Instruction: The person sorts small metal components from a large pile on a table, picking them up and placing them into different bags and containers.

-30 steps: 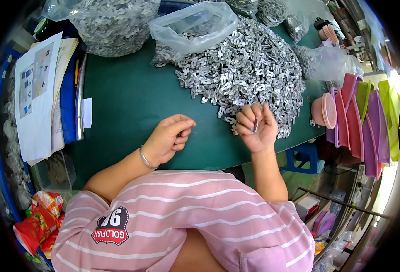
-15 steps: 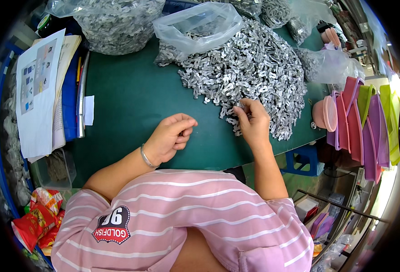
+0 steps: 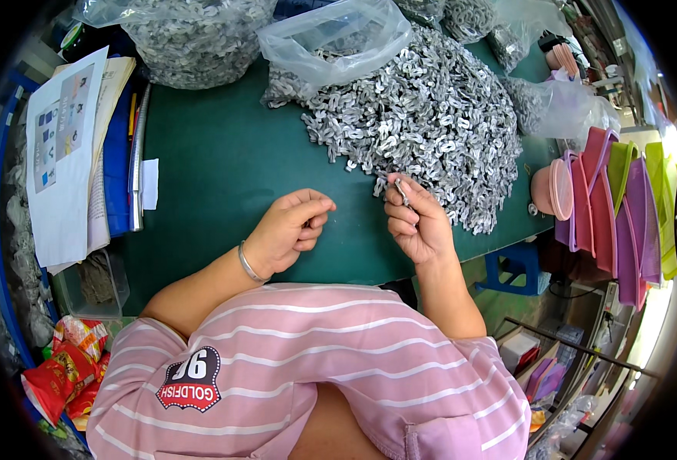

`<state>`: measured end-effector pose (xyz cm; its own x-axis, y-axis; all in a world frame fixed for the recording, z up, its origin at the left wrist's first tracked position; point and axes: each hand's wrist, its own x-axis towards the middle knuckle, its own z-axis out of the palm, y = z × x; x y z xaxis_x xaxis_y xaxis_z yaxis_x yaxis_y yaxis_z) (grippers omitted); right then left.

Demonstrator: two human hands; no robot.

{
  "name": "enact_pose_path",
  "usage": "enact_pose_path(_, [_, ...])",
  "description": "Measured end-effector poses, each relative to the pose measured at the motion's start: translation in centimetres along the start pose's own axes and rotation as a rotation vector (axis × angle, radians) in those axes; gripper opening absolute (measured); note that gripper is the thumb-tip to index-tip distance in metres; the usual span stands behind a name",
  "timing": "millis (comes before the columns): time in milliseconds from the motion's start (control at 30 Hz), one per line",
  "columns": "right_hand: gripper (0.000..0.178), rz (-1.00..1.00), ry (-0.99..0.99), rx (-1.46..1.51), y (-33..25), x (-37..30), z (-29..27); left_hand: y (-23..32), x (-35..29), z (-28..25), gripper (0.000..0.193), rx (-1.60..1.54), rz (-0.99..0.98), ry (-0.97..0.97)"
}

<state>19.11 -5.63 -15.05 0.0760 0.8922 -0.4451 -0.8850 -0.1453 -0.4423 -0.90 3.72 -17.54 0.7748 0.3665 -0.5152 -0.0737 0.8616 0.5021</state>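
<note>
white sheet [image 3: 62,146] on top of a paper pile [image 3: 99,222], kinda overlapping a blue folder [image 3: 116,195], left side of the desk [image 3: 215,153] | see-through plastic box [image 3: 121,294] just below those | shiny red packets [image 3: 60,376] down lower left | pink tub [image 3: 558,190] near the desk's right edge | pink/purple/lime plastic trays [image 3: 601,215] bunched beside it | blue stool [image 3: 516,264] lower right

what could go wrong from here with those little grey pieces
The small grey piece in the right hand could slip and get lost in the heap of similar pieces. The heap's lower right lies near the edge of the green tabletop, so a brush might send some off. The open plastic bag might spill if bumped.
</note>
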Motion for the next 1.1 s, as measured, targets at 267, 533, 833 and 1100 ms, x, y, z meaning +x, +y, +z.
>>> enact_pose_path(267, [0.015,0.066,-0.051,0.099,0.1,0.0,-0.3,-0.2,0.2,-0.4,0.015,0.016,0.0,-0.025])
enact_pose_path(533, [0.021,-0.506,-0.319,-1.281,4.0,-0.5,5.0,-0.6,0.4,-0.8,0.041,-0.15,-0.231,-0.129])
enact_pose_path(833, [0.017,-1.234,0.357,-2.007,-4.1,3.4,-1.1,0.2,0.4,-0.8,0.02,-0.323,-0.228,-0.173])
enact_pose_path(1100, [0.018,-0.779,0.204,-0.935,-1.7,2.2,0.6,0.0,0.6,-1.4,0.019,-0.343,-0.133,-0.105])
